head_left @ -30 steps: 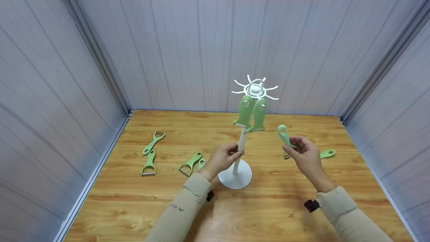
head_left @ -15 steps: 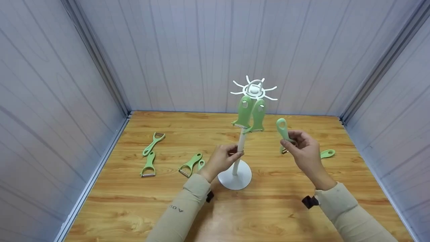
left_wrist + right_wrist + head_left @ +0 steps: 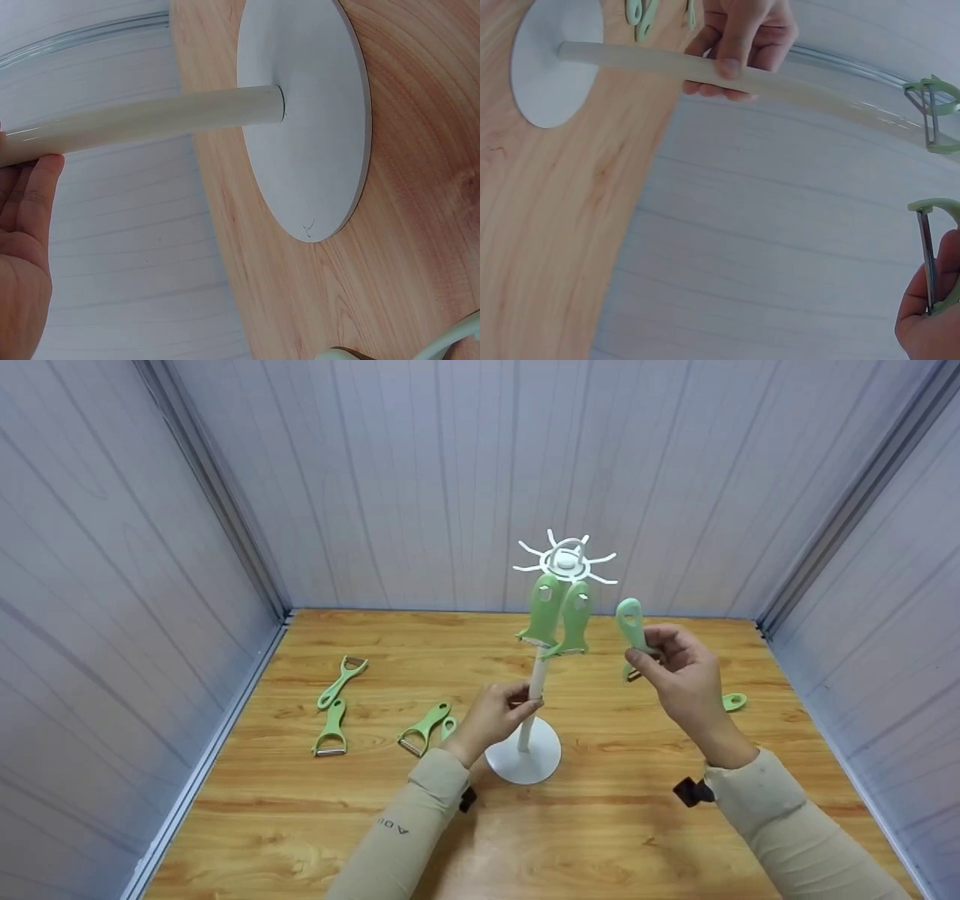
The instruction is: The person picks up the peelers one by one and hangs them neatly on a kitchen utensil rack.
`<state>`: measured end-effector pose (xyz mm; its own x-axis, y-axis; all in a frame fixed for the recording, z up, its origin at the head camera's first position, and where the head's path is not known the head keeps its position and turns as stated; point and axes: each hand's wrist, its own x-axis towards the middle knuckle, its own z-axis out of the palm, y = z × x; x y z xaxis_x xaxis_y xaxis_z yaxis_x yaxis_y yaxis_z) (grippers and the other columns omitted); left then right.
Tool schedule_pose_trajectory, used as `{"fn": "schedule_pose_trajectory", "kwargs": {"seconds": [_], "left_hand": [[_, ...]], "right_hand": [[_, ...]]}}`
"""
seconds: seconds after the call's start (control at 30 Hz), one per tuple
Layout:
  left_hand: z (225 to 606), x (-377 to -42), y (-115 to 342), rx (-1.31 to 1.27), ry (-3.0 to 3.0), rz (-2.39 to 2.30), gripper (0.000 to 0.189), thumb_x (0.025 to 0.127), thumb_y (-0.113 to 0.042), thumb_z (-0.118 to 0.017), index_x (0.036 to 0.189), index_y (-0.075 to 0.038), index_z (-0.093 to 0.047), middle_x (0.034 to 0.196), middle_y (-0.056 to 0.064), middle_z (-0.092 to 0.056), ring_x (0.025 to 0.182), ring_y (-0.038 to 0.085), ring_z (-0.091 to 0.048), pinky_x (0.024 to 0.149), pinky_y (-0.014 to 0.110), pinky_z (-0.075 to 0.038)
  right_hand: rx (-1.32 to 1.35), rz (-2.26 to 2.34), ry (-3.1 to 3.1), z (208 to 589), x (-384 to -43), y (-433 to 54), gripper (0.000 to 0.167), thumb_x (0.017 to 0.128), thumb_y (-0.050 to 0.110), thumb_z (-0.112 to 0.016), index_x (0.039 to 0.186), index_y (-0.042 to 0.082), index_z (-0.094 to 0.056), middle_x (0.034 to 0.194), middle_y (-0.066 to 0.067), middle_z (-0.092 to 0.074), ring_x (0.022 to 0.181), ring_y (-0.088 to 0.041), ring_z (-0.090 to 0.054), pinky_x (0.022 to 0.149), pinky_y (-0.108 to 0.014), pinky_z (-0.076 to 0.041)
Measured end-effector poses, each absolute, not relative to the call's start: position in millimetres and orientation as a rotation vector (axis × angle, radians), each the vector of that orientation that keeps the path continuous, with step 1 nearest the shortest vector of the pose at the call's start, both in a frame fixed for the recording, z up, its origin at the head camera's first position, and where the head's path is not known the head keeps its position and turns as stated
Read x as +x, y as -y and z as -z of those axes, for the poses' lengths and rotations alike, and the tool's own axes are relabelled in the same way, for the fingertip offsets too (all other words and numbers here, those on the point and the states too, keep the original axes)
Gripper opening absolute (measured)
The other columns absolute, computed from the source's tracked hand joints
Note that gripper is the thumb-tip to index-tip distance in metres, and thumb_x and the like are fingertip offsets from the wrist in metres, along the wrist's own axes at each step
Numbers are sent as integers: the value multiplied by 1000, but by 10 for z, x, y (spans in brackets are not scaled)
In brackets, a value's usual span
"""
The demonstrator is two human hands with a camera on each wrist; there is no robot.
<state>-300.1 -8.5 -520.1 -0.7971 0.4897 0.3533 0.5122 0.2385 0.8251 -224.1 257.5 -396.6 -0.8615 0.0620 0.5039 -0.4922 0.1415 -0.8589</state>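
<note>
While the left grip [image 3: 495,714] was curled round the white stand [image 3: 538,670] at centre frame, the right grip [image 3: 684,679] pinched a green peeler [image 3: 637,638] right of centre; probably light, stiff and smooth, it was best held by its sides, off the blade [image 3: 927,253].

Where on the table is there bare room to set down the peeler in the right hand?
Bare table borders the near edge of the white base, between the left sleeve and right sleeve. More lies right of the base, short of the peeler partly behind the right hand. Left is crowded: four green peelers lie there.
</note>
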Motion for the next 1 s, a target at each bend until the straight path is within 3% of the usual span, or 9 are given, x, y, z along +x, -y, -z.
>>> {"fn": "schedule_pose_trajectory", "kwargs": {"seconds": [1.0], "left_hand": [[5208, -2999, 90, -981, 2458, 1629, 20, 106, -13, -72, 119, 0, -79, 113, 17, -83, 108, 30, -81, 94, 34, -67]], "right_hand": [[521, -1716, 1946, 3714, -2304, -2493, 20, 95, -14, -72, 114, -9, -69, 99, 5, -77, 89, -6, -72, 75, -18, -63]]}}
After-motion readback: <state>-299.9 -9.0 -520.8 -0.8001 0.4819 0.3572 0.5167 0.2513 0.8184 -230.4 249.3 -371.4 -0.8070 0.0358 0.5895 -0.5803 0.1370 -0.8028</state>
